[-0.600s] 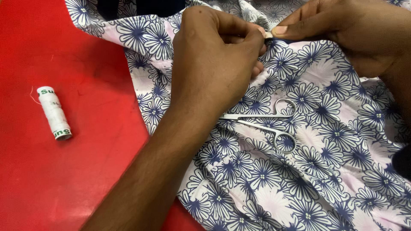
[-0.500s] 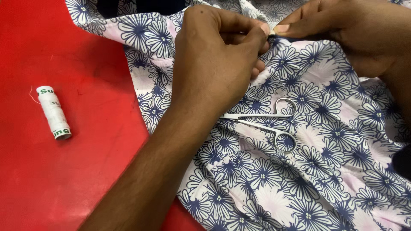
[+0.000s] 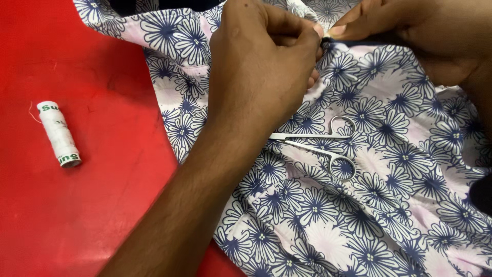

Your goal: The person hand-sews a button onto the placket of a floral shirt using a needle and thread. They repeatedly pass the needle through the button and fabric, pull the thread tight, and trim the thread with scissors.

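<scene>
White cotton-like fabric printed with dark blue flowers (image 3: pixel 359 215) is spread over the right part of a red table surface (image 3: pixel 77 215), seen from the head camera. A fold of this fabric is pinched at the top edge of the view, where both hands meet. The left hand (image 3: pixel 256 66) is laid across the cloth from the lower left, its fingers (image 3: pixel 300 38) curled shut around the gathered fold. The right hand (image 3: pixel 425 31) is brought in from the upper right, its thumb and forefinger pressed together on the same fold, touching the left fingertips. Whether a needle is held there cannot be told. Small silver metal scissors (image 3: pixel 323 146) are laid on the fabric just below the left hand, blades slightly apart. A white spool of thread (image 3: pixel 58 134) is placed on the bare red surface, well apart to the left.
</scene>
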